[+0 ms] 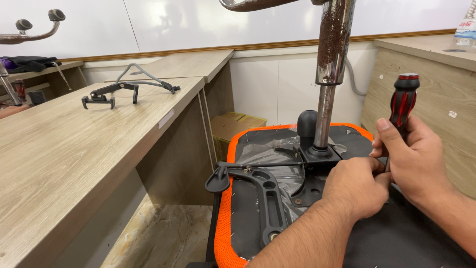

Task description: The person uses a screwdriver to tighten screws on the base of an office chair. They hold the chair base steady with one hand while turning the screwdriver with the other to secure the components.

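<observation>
screwdriver (402,106) stands nearly upright in the right hand (414,159), fist closed round its red and black handle, shaft pointing down and hidden behind the left hand (358,187). the left hand is curled tight just beside the right, knuckles up, over the chair mechanism (310,171); what it grips, i cannot tell. left of both hands rises the rusty gas column (331,59).

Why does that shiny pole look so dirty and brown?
The metal pole rising from the upside-down chair seat is speckled with brown rust along its upper part, while the thinner part below looks clean. The right hand grips a red-and-black screwdriver beside it.
</observation>
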